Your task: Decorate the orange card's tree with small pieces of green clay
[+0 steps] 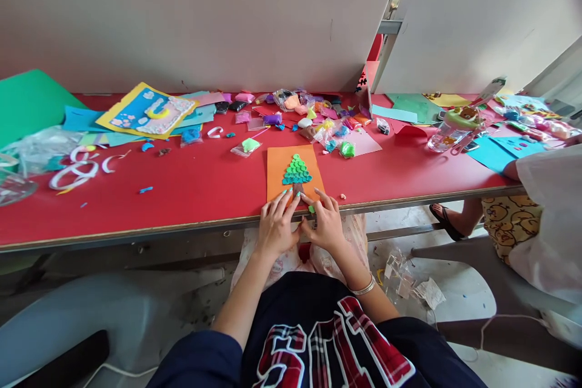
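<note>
Red table (204,188), bag of blue clay (191,136), fingers (292,206) at tree (297,170)

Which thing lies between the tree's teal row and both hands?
In the head view, a brown trunk lies between the teal row and the left hand and right hand.

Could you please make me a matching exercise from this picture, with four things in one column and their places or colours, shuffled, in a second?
Things:
1. Orange card
2. Tree crown
3. Clear bottle
4. Yellow-bordered picture

Places or colours:
A. Right of the card, topped with a pale green lid
B. At the red table's near edge, with the left hand and right hand at its lower end
C. On blue sheets, toward the left
D. Bright green above, blue-green at the bottom

Pairs: 1-B, 2-D, 3-A, 4-C
</note>
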`<state>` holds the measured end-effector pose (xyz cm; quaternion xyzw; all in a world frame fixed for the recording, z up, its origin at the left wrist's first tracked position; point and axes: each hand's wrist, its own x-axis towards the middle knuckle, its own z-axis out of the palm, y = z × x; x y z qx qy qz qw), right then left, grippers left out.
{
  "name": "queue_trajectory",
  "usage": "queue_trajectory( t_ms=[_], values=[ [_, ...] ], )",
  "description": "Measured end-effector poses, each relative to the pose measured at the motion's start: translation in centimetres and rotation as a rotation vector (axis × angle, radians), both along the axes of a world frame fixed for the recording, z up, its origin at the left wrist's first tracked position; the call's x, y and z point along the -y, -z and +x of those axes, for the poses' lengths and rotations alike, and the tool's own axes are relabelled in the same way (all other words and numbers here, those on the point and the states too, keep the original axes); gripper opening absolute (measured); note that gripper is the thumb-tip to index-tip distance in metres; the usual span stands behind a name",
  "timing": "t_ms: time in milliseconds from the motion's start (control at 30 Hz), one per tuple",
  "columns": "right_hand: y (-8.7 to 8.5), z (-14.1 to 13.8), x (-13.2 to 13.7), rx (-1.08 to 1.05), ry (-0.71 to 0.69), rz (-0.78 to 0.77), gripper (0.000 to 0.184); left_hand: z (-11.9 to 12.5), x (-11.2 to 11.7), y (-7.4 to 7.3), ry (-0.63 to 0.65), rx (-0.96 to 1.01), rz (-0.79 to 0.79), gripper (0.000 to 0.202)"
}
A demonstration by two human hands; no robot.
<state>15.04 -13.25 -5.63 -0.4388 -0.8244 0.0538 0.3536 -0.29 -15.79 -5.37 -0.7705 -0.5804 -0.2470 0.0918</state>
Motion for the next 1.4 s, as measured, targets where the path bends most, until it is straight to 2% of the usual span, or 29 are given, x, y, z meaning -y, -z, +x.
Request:
queue_trajectory(
  t_ms=[200, 467, 767, 967, 1233, 1400],
  values=[
    [0.7, 0.0, 0.3, -0.015, -0.009, 0.035, 0.06, 0.0, 0.4, 0.8, -0.033, -0.017, 0.034, 0.064],
    [1.1, -0.1, 0.2, -0.013, -0.007, 0.077, 0.059, 0.1, 0.3, 0.5, -0.02, 0.024, 0.044, 0.053],
    [1.7, -0.3, 0.5, -0.022, 0.001, 0.1, 0.047, 0.4, 0.4, 1.6, -0.079, 0.037, 0.089, 0.064],
    [2.2, -0.5, 0.4, -0.076, -0.005, 0.166, 0.033, 0.2, 0.2, 1.6, -0.056, 0.027, 0.125, 0.053],
    [2.3, -0.1, 0.4, -0.078, -0.048, 0.157, 0.026, 0.1, 0.4, 2.0, -0.045, 0.023, 0.15, 0.057],
    [2.5, 0.5, 0.5, -0.078, -0.11, 0.199, 0.02, 0.0, 0.5, 1.8, -0.019, 0.033, 0.122, 0.048]
  ],
)
